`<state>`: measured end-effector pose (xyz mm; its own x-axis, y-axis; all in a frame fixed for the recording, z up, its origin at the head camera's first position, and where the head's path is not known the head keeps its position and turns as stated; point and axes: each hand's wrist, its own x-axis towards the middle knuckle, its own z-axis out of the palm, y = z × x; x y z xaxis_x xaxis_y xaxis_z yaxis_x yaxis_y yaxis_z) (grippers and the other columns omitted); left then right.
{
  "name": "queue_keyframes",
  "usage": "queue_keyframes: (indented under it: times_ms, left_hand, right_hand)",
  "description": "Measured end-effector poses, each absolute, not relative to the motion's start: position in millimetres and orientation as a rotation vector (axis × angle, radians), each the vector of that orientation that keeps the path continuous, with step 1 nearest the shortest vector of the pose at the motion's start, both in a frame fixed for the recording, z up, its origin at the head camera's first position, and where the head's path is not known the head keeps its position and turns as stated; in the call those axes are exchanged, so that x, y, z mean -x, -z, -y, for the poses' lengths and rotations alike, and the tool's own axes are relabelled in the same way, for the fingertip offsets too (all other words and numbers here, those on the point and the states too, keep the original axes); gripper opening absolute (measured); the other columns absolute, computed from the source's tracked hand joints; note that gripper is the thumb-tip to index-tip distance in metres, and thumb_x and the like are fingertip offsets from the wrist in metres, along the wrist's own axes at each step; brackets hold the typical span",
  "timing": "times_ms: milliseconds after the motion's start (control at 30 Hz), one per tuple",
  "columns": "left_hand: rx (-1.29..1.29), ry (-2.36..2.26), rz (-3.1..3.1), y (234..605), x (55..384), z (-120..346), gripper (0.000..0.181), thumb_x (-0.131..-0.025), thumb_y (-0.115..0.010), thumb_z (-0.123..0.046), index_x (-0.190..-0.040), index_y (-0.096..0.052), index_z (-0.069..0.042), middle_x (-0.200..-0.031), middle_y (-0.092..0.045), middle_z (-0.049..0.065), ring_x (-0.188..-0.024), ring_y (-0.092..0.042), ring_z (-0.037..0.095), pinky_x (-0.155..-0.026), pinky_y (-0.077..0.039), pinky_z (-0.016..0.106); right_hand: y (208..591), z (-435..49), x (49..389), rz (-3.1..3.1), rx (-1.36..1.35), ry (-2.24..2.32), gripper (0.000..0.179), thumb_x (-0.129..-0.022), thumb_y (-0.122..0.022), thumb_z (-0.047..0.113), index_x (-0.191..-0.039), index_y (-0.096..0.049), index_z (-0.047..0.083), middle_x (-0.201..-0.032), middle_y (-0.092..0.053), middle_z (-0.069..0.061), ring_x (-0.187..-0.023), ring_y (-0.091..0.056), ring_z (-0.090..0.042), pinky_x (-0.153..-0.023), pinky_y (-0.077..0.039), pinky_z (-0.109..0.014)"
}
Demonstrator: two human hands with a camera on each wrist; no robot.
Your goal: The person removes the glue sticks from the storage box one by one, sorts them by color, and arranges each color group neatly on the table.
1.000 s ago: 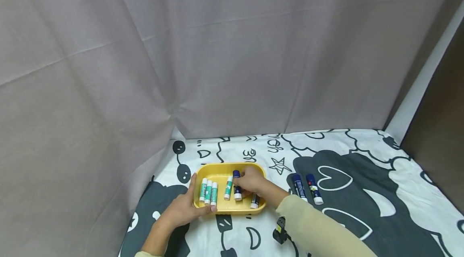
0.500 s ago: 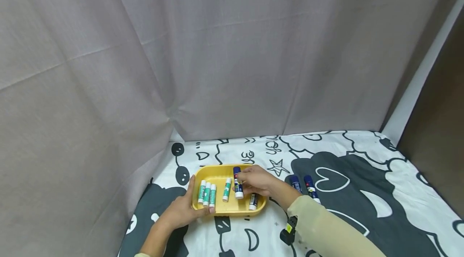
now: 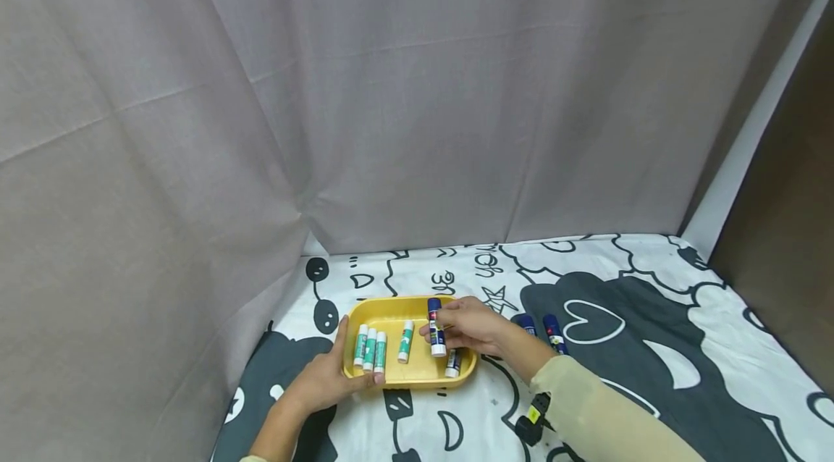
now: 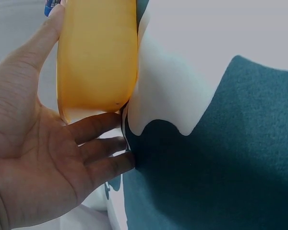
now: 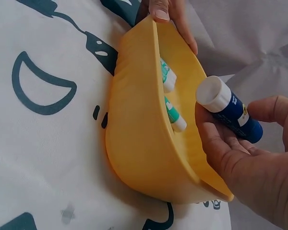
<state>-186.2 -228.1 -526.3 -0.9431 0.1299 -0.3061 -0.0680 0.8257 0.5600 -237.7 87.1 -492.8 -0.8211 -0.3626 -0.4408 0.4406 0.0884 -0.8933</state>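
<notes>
My right hand (image 3: 472,324) pinches a blue glue stick (image 3: 436,328) between thumb and fingers, over the right half of a yellow tray (image 3: 417,379). In the right wrist view the glue stick (image 5: 233,112) is tilted, its white end towards the camera. My left hand (image 3: 326,381) holds the tray's left end, thumb on the front rim and fingers along the outer wall. Three green-and-white sticks (image 3: 369,350) lie side by side at the tray's left. Another green-and-white stick (image 3: 405,342) lies mid-tray. A dark stick with a white end (image 3: 453,363) is partly hidden beneath my right hand.
Two more blue glue sticks, the right one (image 3: 554,335) plainer to see, lie on the patterned cloth (image 3: 482,411), partly behind my right forearm. A black device with a cable (image 3: 534,420) is at that forearm. A grey curtain (image 3: 404,122) hangs behind.
My right hand has lifted the blue glue stick from the tray floor and moved it slightly right. My left hand keeps its hold on the tray.
</notes>
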Motion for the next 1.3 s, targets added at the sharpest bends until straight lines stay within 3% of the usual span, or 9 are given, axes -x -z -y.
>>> queue_keyframes:
  times_ms: [167,433,800,1067,1300]
  left_hand:
    - [-0.104,-0.854,-2.695,530.5,187.0,230.0,0.143,-0.079,-0.085,-0.079,-0.180,-0.001,-0.021,-0.112,-0.074,0.025,-0.086,-0.064,0.028,-0.080,-0.055,0.049]
    - [-0.053,-0.864,-2.680,524.8,184.3,229.5,0.143,-0.080,-0.090,-0.070,-0.180,-0.004,-0.017,-0.109,-0.077,0.018,-0.087,-0.066,0.025,-0.083,-0.056,0.049]
    - [-0.048,-0.864,-2.694,529.3,186.4,228.7,0.141,-0.080,-0.091,-0.069,-0.180,-0.005,-0.018,-0.121,-0.076,0.024,-0.093,-0.067,0.028,-0.090,-0.058,0.056]
    - [-0.067,-0.872,-2.686,528.4,184.8,229.8,0.141,-0.081,-0.091,-0.068,-0.180,-0.004,-0.016,-0.120,-0.077,0.023,-0.094,-0.069,0.028,-0.091,-0.058,0.057]
    - [-0.054,-0.867,-2.674,528.8,187.9,229.0,0.142,-0.080,-0.090,-0.069,-0.180,-0.004,-0.018,-0.121,-0.076,0.023,-0.093,-0.067,0.027,-0.089,-0.058,0.055]
  right_hand:
    - [489.2,-94.8,236.5,-1.809,-0.064,1.782,0.048,-0.098,-0.062,0.007,-0.143,-0.058,-0.010,-0.123,-0.083,-0.018,-0.103,-0.082,-0.024,-0.084,-0.067,-0.034]
    - [483.9,-106.6,233.2,-1.857,-0.105,1.776,0.056,-0.096,-0.068,0.008,-0.148,-0.058,-0.010,-0.119,-0.084,-0.015,-0.105,-0.082,-0.026,-0.090,-0.067,-0.039]
    - [479.0,-130.8,226.9,-1.949,-0.102,1.752,0.060,-0.099,-0.065,0.008,-0.152,-0.051,-0.014,-0.125,-0.081,-0.021,-0.117,-0.078,-0.031,-0.097,-0.066,-0.042]
    - [478.8,-154.8,219.0,-2.091,-0.038,1.687,0.057,-0.100,-0.066,0.012,-0.149,-0.054,-0.015,-0.126,-0.080,-0.023,-0.113,-0.078,-0.031,-0.093,-0.066,-0.042]
    - [476.5,-175.1,216.3,-2.202,-0.120,1.616,0.055,-0.100,-0.068,0.013,-0.146,-0.057,-0.014,-0.119,-0.084,-0.016,-0.105,-0.080,-0.023,-0.092,-0.067,-0.043]
